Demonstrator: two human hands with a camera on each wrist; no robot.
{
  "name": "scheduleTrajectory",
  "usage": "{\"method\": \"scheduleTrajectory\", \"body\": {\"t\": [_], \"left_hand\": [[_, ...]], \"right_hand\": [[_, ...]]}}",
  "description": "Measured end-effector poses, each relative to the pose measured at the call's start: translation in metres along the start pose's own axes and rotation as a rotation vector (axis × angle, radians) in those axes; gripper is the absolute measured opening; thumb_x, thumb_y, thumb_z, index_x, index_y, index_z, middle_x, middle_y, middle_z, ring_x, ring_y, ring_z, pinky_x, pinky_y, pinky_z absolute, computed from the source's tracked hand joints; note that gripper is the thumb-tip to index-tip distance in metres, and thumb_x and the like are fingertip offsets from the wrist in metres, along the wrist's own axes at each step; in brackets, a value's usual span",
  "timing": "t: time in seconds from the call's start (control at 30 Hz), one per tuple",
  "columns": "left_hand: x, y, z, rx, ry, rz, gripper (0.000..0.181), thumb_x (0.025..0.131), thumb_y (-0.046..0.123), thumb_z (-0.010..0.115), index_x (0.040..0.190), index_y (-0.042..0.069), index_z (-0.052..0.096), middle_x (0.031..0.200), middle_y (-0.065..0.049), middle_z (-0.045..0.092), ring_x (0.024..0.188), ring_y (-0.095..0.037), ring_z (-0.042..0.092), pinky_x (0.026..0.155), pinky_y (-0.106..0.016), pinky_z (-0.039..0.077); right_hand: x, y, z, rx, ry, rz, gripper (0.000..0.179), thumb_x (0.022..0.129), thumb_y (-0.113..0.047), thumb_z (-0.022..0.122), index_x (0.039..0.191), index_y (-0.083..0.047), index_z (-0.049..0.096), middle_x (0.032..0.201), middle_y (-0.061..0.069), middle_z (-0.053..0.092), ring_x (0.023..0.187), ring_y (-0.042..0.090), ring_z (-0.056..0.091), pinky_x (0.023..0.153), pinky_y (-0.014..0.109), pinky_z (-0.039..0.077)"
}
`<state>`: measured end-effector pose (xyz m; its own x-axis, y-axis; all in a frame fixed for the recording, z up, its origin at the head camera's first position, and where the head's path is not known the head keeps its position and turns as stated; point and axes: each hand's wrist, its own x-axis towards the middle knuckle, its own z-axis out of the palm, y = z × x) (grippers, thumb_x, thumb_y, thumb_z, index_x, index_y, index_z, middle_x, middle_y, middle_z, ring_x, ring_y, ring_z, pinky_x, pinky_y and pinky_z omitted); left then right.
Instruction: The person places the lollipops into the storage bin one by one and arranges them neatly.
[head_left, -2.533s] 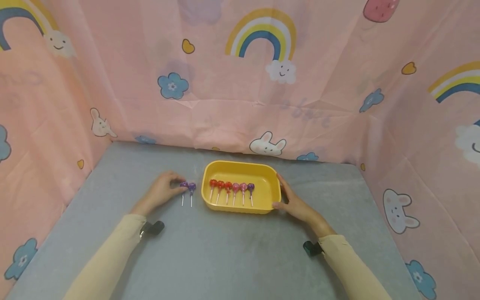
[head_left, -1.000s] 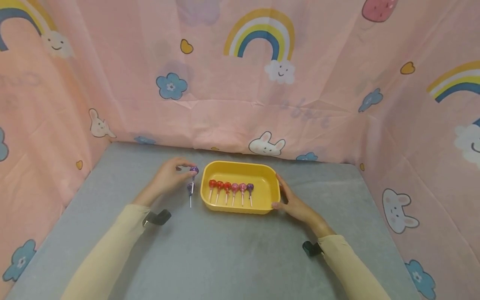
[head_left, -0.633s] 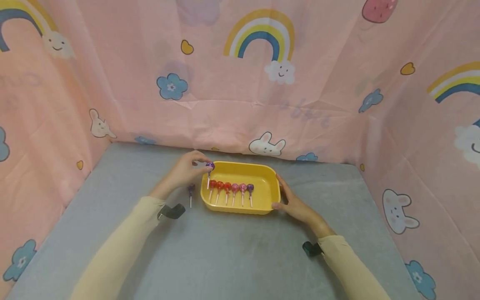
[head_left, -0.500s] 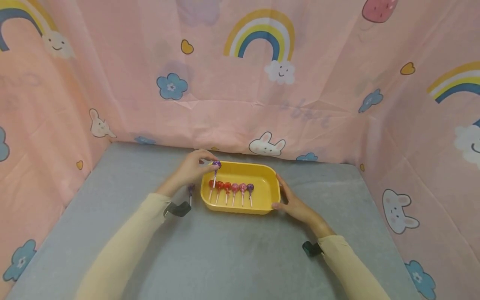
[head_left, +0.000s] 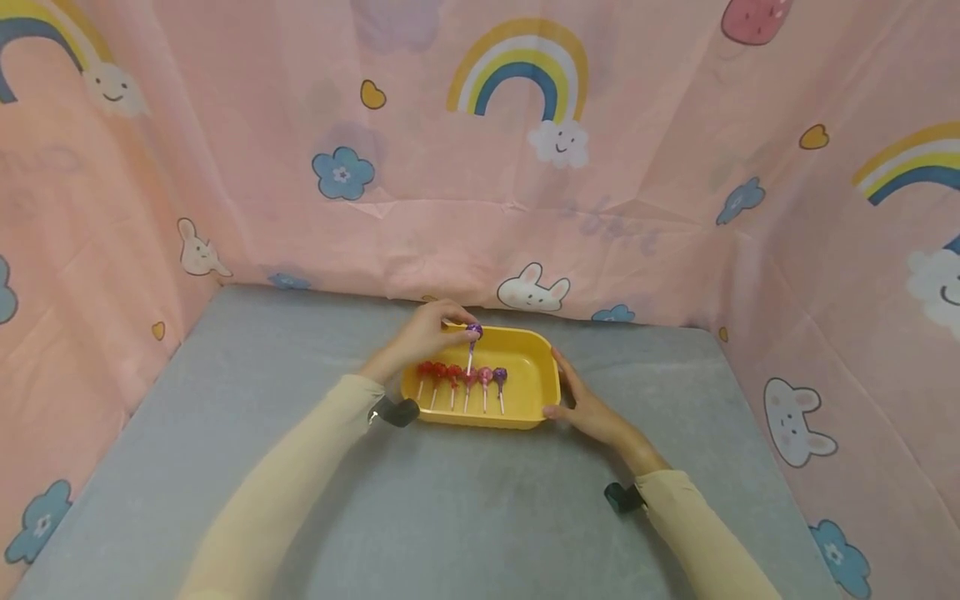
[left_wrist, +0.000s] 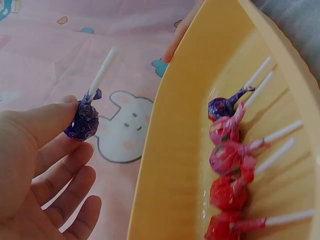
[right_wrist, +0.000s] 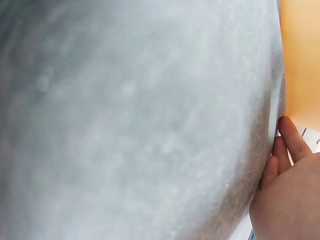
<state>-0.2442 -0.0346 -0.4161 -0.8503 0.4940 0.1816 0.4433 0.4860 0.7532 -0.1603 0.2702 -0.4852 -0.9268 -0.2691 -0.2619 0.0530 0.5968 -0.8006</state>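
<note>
My left hand (head_left: 426,337) pinches a purple-wrapped lollipop (head_left: 471,357) by its head between thumb and fingers, above the yellow tray (head_left: 534,379). In the head view its white stick points down, overlapping a pink lollipop (head_left: 485,376). The left wrist view shows the thumb pressing the wrapper of the held lollipop (left_wrist: 83,122). Inside the tray lies a row: three red lollipops (head_left: 438,371), two pink ones, then a purple one (head_left: 501,377) at the right. My right hand (head_left: 592,410) holds the tray's right end, thumb at the front corner and fingers along the outer side.
A grey cloth-covered table (head_left: 495,508) stands under the tray. Pink printed curtains (head_left: 420,233) rise behind it and on both sides. Black wrist cameras sit on the left wrist (head_left: 396,412) and right wrist (head_left: 624,498).
My left hand picked up one of two purple lollipops left of the tray and carried it right, over the tray. The other is now hidden behind the left arm. The right hand stayed put.
</note>
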Motion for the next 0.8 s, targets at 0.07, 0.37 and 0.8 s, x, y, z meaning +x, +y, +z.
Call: {"method": "scheduleTrajectory", "body": {"t": [0.07,0.37,0.8], "left_hand": [[0.005,0.002,0.006,-0.006,-0.006,0.012,0.022,0.090,0.029,0.073,0.105,0.012,0.075,0.108,-0.005,0.073,0.107,-0.022,0.064,0.100,-0.042,0.053],[0.019,0.006,0.032,-0.043,-0.039,-0.022,0.023,0.090,0.030,0.074,0.106,0.014,0.076,0.107,-0.002,0.074,0.107,-0.025,0.064,0.100,-0.039,0.052],[0.028,0.002,0.062,-0.073,-0.071,-0.066,0.025,0.090,0.034,0.073,0.105,0.014,0.075,0.106,-0.001,0.072,0.103,-0.018,0.062,0.097,-0.034,0.051]], "right_hand": [[0.001,0.003,0.001,-0.009,0.008,-0.005,0.103,0.088,-0.045,0.071,0.159,-0.037,-0.005,0.166,0.017,0.016,0.153,0.041,0.015,0.120,0.069,0.008],[0.006,0.013,0.001,-0.035,0.021,0.006,0.101,0.087,-0.052,0.069,0.155,-0.047,-0.006,0.168,0.013,0.012,0.154,0.039,0.013,0.119,0.069,0.008],[0.001,0.002,-0.002,-0.007,-0.026,-0.009,0.103,0.090,-0.045,0.070,0.160,-0.031,-0.005,0.166,0.021,0.013,0.153,0.044,0.013,0.118,0.071,0.007]]}}
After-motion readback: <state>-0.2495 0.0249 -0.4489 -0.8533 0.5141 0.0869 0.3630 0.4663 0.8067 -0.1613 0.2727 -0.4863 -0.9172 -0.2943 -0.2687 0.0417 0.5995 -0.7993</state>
